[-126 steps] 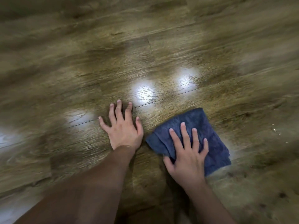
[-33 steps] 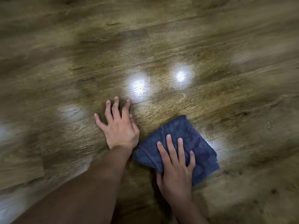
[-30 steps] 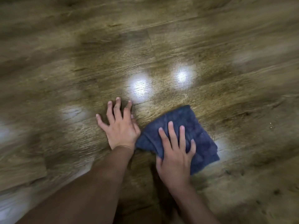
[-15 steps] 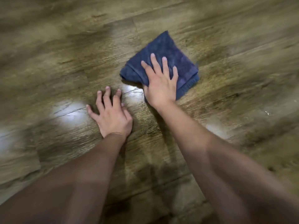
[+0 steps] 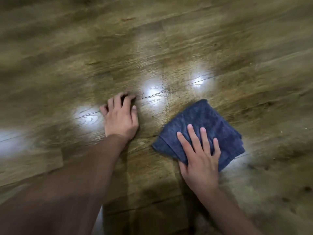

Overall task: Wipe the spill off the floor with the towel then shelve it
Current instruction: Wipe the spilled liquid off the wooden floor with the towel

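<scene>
A folded dark blue towel lies flat on the wooden plank floor, right of centre. My right hand presses down on its near half with the fingers spread. My left hand rests on the bare floor to the left of the towel, fingers curled with the tips on the boards, holding nothing. A thin wet sheen and faint speckled smears show on the planks beyond the towel. No shelf is in view.
Bright reflections of ceiling lights glare on the floor ahead of both hands. A few small pale crumbs lie on the boards to the right. The edges of the view are blurred.
My right hand has pulled the towel back from the far reach to a spot close to me on the right. My left hand's fingers have curled from flat and spread.
</scene>
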The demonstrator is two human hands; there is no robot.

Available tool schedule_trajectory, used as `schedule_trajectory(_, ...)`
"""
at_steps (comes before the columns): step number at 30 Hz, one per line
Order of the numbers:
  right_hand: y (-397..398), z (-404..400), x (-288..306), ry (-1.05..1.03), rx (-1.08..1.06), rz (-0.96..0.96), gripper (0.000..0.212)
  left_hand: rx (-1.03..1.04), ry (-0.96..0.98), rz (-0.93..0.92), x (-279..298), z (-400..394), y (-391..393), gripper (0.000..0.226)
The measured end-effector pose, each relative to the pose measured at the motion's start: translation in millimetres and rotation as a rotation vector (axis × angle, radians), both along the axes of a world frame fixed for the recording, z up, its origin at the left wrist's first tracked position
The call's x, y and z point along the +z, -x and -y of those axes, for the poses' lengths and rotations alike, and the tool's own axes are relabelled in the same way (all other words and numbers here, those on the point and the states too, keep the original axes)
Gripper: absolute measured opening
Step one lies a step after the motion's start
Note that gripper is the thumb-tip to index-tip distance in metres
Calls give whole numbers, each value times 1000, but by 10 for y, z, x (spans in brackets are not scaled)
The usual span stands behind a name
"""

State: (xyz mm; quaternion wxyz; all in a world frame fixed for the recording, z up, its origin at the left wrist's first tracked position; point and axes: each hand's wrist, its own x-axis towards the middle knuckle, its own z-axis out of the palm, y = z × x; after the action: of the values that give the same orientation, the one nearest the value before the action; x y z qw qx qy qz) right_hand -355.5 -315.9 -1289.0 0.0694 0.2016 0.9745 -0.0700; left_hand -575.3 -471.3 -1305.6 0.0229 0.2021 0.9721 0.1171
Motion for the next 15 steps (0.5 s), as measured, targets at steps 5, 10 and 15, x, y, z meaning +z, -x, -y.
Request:
schedule_trajectory(5,266,114,17,-9,-46,28,89,-9,-13,-3,-37,-16,10,44)
schedule_trajectory(10,1343,155,49,54,-129,7,77,-13,7,15,4,-12,21,49)
schedule_trajectory(15,2697,-113,22,154,-156,-4,72,-1,3,-17,2,-15,18,47)
